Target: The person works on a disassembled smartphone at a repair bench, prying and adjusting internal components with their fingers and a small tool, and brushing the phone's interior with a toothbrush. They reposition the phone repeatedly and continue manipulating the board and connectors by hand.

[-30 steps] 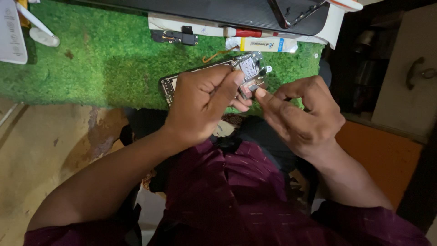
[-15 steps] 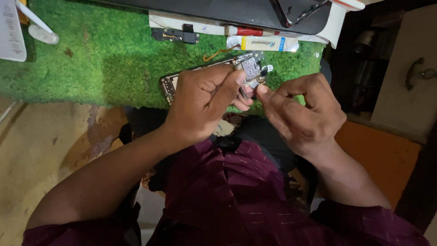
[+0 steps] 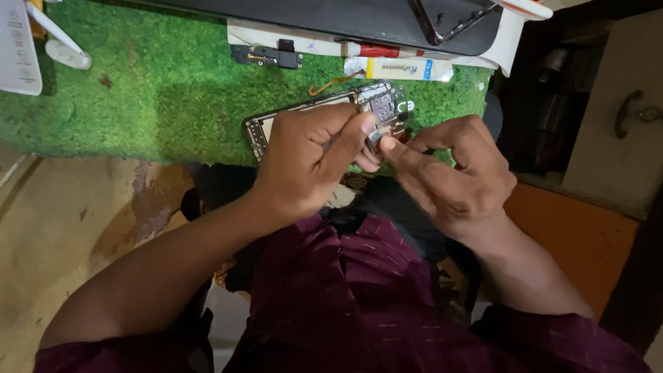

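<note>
An opened phone (image 3: 376,103) with its back off and its circuit board showing lies at the near edge of a green turf mat (image 3: 152,97). My left hand (image 3: 311,155) covers the phone's middle and grips it, thumb and forefinger pressed near the board. My right hand (image 3: 449,169) comes in from the right, its fingertips pinched at the board's lower edge, touching my left thumb. Whether a small part sits between the fingertips is hidden.
At the back of the mat lie a small black circuit part (image 3: 268,56), a white glue tube (image 3: 400,68), a red-capped pen (image 3: 369,50) and a dark phone frame (image 3: 456,24). A white item (image 3: 19,48) sits far left. A worn wooden surface (image 3: 62,228) is at near left.
The phone and both hands have stayed in place. My right fingertips have closed in slightly toward my left thumb at the board.
</note>
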